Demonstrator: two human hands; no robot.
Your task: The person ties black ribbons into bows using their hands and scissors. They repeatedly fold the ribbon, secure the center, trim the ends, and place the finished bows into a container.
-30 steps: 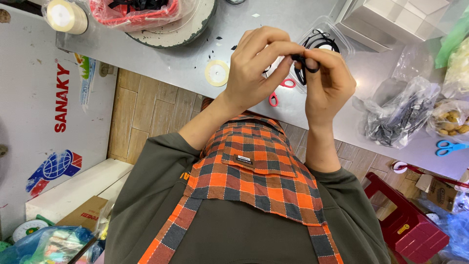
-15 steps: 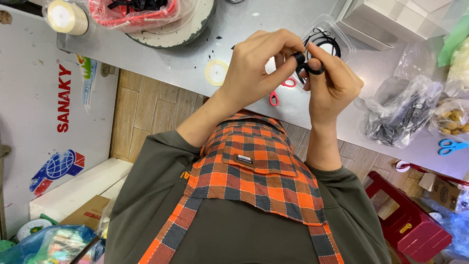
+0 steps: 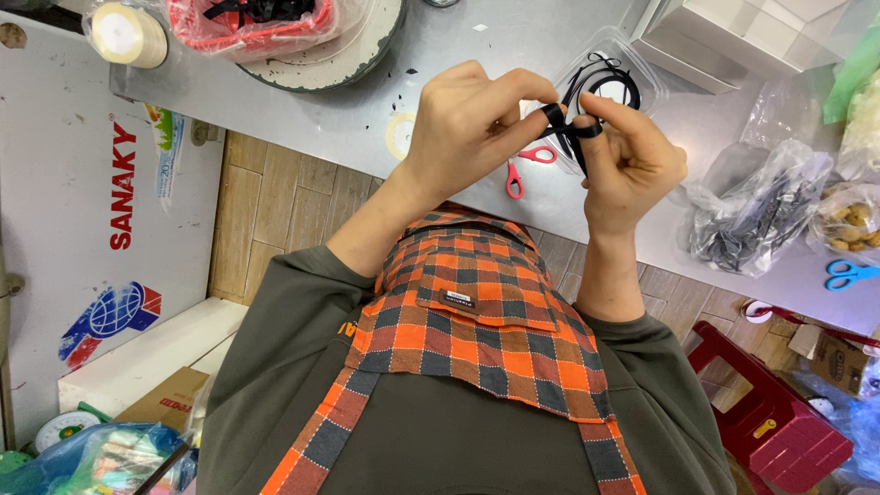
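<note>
Both hands were raised above the grey metal desk [image 3: 367, 119], pinching a narrow black ribbon [image 3: 570, 128] between them. The left hand [image 3: 472, 124] was closed, its thumb and forefinger nipping a small loop of the ribbon, and the right hand [image 3: 632, 160] was likewise closed on the ribbon just beside it, fingertips almost touching those of the left. Directly behind the ribbon, on the desk, stood a clear plastic tub [image 3: 610, 78] holding coils of more black ribbon (how the held strand joined the coils could not be told). Below the ribbon, near the desk's front edge, lay a pair of small pink-handled scissors [image 3: 524, 170], and to the left of them a flat roll of pale tape [image 3: 399, 136]. Well to the right of the ribbon sat a crumpled clear plastic bag of dark pieces [image 3: 752, 220], with blue-handled scissors [image 3: 852, 273] beyond it. The person wore an orange-and-grey checked apron [image 3: 467, 321].
</note>
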